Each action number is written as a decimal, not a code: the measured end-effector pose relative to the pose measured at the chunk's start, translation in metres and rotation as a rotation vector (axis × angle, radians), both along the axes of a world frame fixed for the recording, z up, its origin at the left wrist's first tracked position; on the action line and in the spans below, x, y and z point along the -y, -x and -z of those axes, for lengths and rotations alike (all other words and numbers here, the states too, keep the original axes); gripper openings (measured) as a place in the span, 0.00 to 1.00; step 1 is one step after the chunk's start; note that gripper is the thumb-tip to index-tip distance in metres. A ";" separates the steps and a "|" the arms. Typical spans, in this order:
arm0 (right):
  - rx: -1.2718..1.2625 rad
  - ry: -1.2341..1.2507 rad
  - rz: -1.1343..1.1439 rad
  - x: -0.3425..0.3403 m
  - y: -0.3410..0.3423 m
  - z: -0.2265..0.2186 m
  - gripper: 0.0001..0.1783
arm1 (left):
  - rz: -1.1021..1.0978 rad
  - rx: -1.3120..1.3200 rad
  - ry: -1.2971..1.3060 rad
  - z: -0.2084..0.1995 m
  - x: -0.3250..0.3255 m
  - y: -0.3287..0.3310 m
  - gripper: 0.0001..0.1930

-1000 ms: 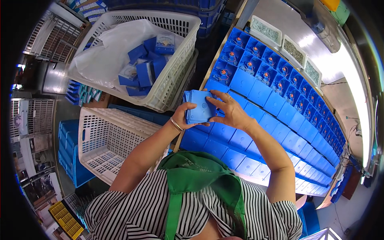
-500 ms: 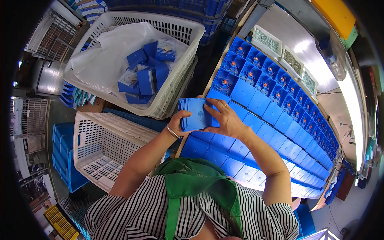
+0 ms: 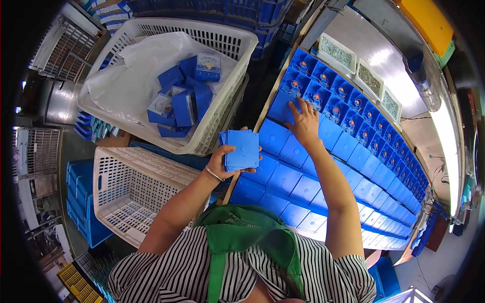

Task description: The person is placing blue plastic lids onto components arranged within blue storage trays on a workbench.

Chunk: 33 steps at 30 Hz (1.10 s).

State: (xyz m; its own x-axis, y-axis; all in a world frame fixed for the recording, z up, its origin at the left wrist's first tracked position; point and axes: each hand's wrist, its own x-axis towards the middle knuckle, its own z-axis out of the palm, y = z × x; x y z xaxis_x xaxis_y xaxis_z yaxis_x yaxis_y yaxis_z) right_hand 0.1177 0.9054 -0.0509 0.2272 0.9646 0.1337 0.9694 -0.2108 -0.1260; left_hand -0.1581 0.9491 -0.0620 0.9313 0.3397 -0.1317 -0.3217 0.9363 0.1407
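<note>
My left hand is closed around a small stack of flat square blue plastic covers, thumb on top and fingers along the far edge. My right hand reaches over the rows of blue boxes with its fingers spread. Its fingertips rest at the right edge of a blue cover, which lies over the near-left box of the uncovered rows. Beyond that hand stand open blue boxes with wires and small orange parts inside. Covered boxes fill the rows nearer to me.
At the left, a white basket holds a plastic sheet and several blue panel meters. A second white basket sits nearer, beside blue crates. Trays of small metal parts line the bench's far side, near a bright lamp tube.
My right hand has left the stack and moved up and right to the boxes. A cover now lies over a box that was open. My left hand keeps the stack, slightly lower.
</note>
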 end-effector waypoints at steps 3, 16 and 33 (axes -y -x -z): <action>0.028 0.013 -0.008 0.002 -0.002 0.004 0.41 | 0.002 -0.030 -0.005 0.001 -0.003 0.004 0.39; 0.024 0.074 -0.008 -0.004 -0.001 -0.001 0.39 | 0.007 0.010 -0.020 -0.005 -0.008 -0.007 0.39; -0.295 -0.146 -0.323 -0.006 -0.016 -0.053 0.40 | -0.025 -0.039 -0.128 -0.010 -0.035 -0.022 0.40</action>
